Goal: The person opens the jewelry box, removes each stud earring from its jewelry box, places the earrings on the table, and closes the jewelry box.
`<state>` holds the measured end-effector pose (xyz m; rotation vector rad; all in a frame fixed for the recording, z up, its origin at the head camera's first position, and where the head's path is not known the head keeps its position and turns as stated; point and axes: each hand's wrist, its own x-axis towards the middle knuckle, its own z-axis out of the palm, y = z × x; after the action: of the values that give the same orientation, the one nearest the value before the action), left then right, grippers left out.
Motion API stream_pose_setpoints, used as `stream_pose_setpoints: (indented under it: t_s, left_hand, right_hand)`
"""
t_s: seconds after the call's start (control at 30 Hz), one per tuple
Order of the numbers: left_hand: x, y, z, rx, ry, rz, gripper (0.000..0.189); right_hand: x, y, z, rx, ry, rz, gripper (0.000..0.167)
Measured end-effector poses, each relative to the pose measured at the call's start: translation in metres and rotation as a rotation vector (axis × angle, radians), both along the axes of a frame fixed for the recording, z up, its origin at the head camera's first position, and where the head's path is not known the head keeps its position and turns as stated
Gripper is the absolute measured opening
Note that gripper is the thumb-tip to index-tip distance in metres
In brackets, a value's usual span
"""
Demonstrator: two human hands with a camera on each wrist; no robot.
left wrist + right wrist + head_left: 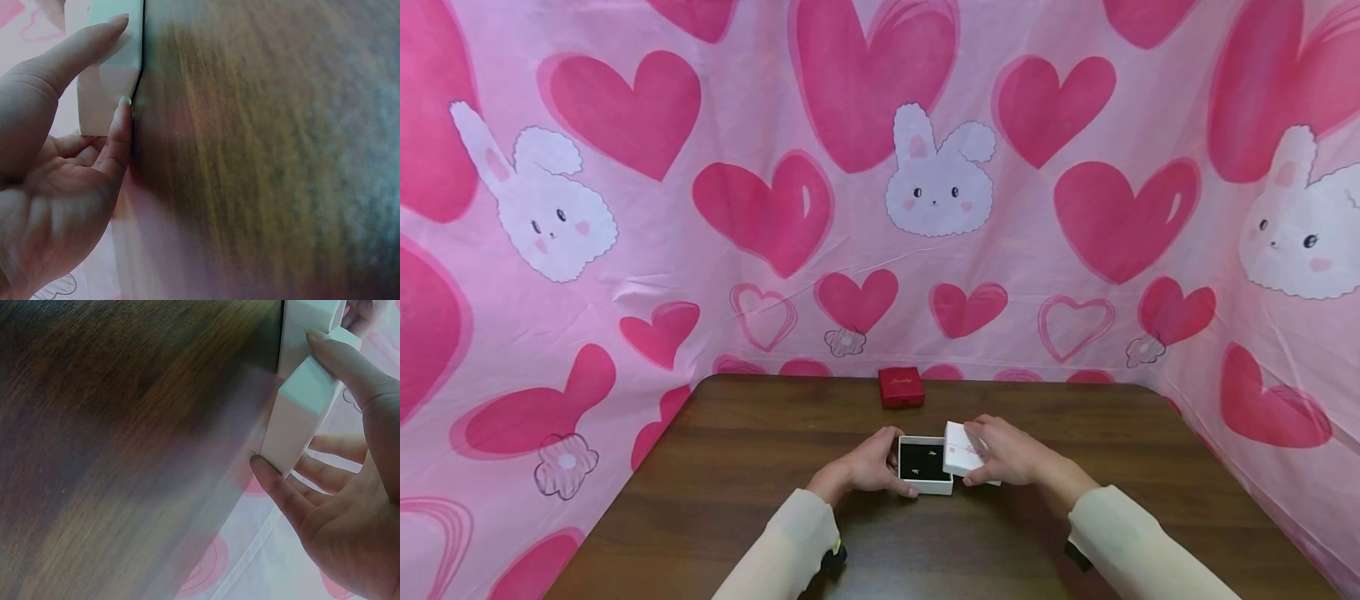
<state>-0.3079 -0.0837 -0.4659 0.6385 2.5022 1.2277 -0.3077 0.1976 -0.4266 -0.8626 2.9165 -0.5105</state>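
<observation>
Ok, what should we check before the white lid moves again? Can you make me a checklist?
1. Left hand holding the white box: ok, thumb at the front side.
2. Right hand gripping the white lid: ok.
3. Both tiny things inside: ok, two show on the black lining.
4. Tiny things fastened down: cannot tell, they're too small to see.
5. Lid lined up square over the box: not ok, it's slanted at the box's right end.
6. Red box out of the way: ok, it sits farther back on the table.
</observation>
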Motion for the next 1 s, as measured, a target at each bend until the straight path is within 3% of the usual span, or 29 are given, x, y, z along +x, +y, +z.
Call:
stream_pose_setpoints:
  t_s: [0.57,1.0]
  left_hand:
    - [-0.001,0.0,-0.002,-0.009,0.009,0.002,0.074]
    - [0.0,0.0,-0.001,-0.014,0.016,0.001,0.075]
  right_hand:
    - [-0.002,0.003,0.002,0.029,0.077,0.013,0.077]
    - [-0.005,0.014,0.006,0.027,0.085,-0.01,0.076]
